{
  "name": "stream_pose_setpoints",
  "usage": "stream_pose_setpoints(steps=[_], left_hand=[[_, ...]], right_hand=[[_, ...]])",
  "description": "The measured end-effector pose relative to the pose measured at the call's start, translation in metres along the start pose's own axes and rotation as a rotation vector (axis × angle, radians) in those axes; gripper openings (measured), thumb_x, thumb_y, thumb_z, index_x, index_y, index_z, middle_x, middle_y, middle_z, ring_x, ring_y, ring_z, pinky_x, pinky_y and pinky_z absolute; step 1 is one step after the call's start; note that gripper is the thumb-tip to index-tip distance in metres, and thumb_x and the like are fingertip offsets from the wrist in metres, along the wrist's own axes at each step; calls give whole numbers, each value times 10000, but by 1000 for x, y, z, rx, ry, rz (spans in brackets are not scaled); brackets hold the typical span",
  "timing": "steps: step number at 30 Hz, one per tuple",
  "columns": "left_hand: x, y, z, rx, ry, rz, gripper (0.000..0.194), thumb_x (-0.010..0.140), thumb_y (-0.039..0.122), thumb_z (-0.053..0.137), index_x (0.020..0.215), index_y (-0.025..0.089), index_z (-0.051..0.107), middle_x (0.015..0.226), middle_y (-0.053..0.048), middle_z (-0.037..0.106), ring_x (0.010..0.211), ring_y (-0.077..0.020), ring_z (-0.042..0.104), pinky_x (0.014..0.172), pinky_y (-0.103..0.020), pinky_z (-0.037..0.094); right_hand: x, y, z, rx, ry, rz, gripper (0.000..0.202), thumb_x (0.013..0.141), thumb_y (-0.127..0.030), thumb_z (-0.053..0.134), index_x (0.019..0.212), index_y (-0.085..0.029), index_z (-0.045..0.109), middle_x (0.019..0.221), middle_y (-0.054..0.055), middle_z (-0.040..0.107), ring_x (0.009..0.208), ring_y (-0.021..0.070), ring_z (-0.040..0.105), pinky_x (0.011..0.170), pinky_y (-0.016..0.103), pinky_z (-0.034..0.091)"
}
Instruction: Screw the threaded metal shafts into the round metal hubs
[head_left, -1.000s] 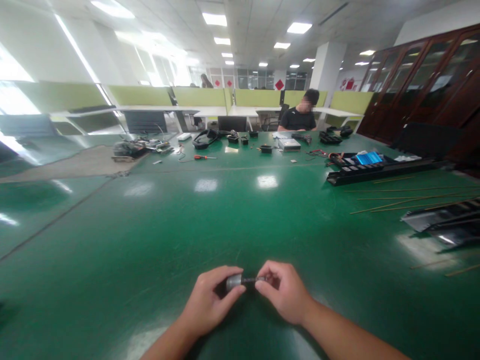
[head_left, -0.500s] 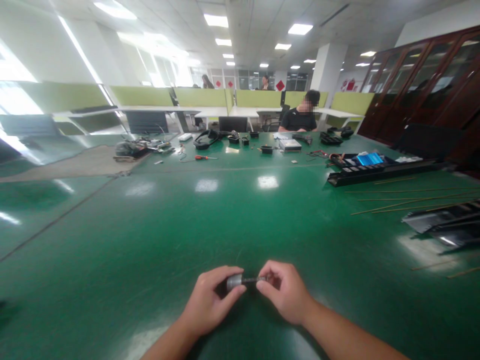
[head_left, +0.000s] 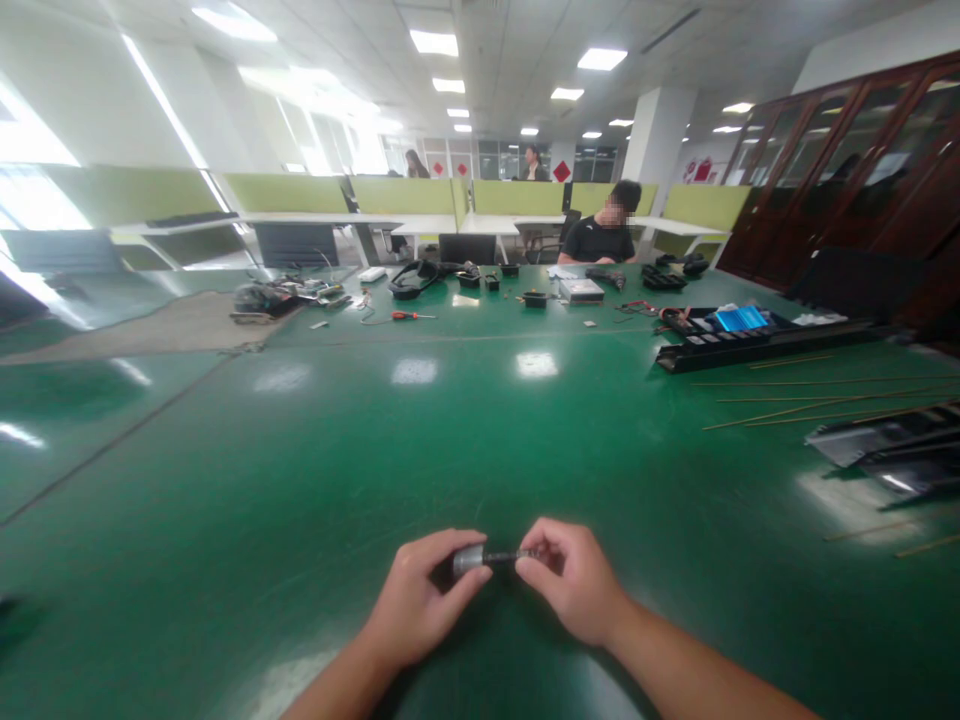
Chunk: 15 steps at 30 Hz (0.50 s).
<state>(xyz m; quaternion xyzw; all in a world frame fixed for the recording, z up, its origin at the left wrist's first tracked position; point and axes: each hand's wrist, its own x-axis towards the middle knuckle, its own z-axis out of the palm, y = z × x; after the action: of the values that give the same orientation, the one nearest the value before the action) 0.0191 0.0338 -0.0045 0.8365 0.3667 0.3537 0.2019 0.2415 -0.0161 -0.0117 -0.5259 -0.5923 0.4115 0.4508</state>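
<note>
Low in the head view, both hands hold one short tool-like piece. Its left part is a silver cylinder (head_left: 469, 560), and a thin dark rod (head_left: 501, 558) sticks out of it to the right. My left hand (head_left: 424, 595) grips the cylinder between thumb and fingers. The tip of the rod is pinched by my right hand (head_left: 571, 580), whose fingers hide its far end. The piece lies roughly level, just over the green table (head_left: 465, 460); whether it touches the surface I cannot tell.
Thin brass-coloured rods (head_left: 817, 400) and dark metal channels (head_left: 877, 445) lie at the right, near a long black tray (head_left: 750, 345). Across the back are a red-handled screwdriver (head_left: 409, 316), a white box (head_left: 581, 290) and small black parts. A person (head_left: 600, 235) sits opposite.
The right hand has shifted very slightly right and up along with the rod's end. My left hand keeps its hold on the cylinder.
</note>
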Motion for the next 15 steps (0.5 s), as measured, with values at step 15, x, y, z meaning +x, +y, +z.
stream_pose_setpoints(steps=[15], left_hand=[[2,-1,-2,-26,2,-33,197,862,381,713,1010,261,765,921,-10,791,803,-183,755,750,-245,595]], right_hand=[[2,5,0,141,-4,68,130,819,-273,654,768,-162,607,612,-26,545,538,135,506,519,245,355]])
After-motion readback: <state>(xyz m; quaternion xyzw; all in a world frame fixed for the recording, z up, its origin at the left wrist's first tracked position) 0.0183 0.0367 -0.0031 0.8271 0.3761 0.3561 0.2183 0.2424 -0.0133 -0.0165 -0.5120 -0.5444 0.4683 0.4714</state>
